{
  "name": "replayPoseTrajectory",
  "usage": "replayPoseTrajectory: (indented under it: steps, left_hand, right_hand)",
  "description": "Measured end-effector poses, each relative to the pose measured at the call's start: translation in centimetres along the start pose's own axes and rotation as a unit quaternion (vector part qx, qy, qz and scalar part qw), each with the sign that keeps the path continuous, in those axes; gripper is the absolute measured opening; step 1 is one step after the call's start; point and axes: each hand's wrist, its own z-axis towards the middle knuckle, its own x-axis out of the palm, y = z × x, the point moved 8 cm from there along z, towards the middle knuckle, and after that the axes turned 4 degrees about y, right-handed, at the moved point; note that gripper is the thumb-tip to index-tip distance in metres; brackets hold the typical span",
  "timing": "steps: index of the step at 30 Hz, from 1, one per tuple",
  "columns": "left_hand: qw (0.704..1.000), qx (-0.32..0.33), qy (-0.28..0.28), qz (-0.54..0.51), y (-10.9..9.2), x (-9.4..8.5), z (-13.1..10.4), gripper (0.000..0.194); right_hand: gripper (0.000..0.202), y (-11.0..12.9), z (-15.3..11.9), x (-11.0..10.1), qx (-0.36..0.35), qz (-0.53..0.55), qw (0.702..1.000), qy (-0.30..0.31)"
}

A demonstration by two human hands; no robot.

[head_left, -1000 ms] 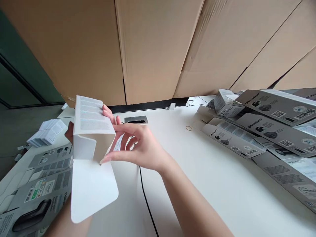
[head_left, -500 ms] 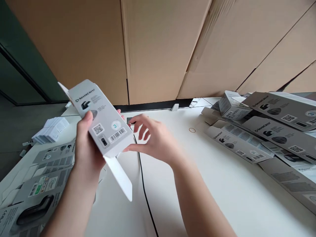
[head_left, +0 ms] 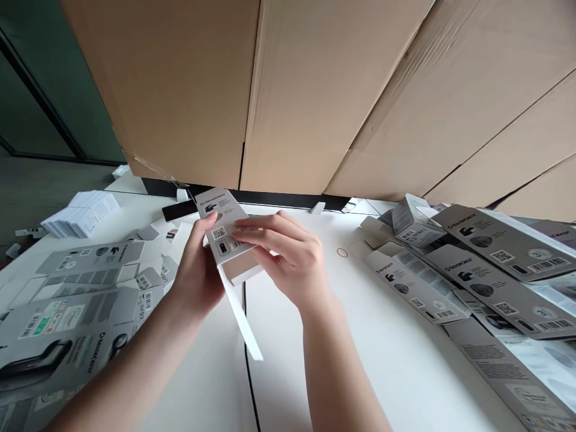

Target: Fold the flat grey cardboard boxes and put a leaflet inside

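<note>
A small grey printed cardboard box (head_left: 229,210) is held tilted above the table, its near end facing me. From that end a long white flap (head_left: 243,327) hangs down, and a brownish surface shows there. My left hand (head_left: 198,264) grips the box from the left, thumb on the printed face and the other fingers hidden behind. Across the lower right of the same face lie the fingers of my right hand (head_left: 288,258); its thumb is bent at the box's near end, so this hand grips the box too.
Flat printed cartons (head_left: 85,312) cover the left side, with a stack of white folded papers (head_left: 83,213) behind. Folded-up boxes (head_left: 495,258) are piled on the right. A rubber band (head_left: 342,252) and a black cable (head_left: 252,384) lie on the white table (head_left: 360,342). Large brown cartons (head_left: 306,102) stand behind.
The box has come lower and to the right, and its near end is tipped more toward me. My right hand has moved from beside the box onto its face and end.
</note>
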Motion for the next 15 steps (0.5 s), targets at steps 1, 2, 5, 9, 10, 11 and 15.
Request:
replayPoseTrajectory:
  steps: [1,2,5,9,10,11,15]
  left_hand:
    - [1.000,0.010,-0.002,-0.007,-0.2,-0.2,0.2,0.045]
    - [0.999,0.026,-0.013,-0.014,-0.6,-0.6,0.3,0.046]
    - [0.993,0.096,-0.064,-0.030,-2.4,-2.2,0.7,0.050]
    - [0.979,0.179,-0.084,-0.045,-4.3,-3.4,0.8,0.053]
    - [0.976,0.193,-0.087,-0.047,-4.6,-3.4,0.7,0.053]
    - [0.972,0.207,-0.095,-0.050,-4.9,-3.5,0.6,0.053]
    - [0.954,0.254,-0.131,-0.090,-5.9,-3.4,-0.4,0.034]
  right_hand:
    - [0.021,-0.3,0.1,-0.5,0.019,0.022,1.000,-0.002]
    - [0.016,-0.5,0.1,-1.2,0.035,0.051,0.998,-0.011]
    - [0.032,-0.4,0.3,-2.5,0.033,0.154,0.987,-0.015]
    - [0.031,-0.1,0.2,-0.9,0.049,0.261,0.960,0.087]
    - [0.024,-0.2,0.2,-0.6,0.059,0.277,0.955,0.090]
    - [0.017,-0.2,0.2,-0.4,0.064,0.284,0.953,0.079]
    - [0.009,-1.1,0.1,-1.3,0.093,0.202,0.973,-0.054]
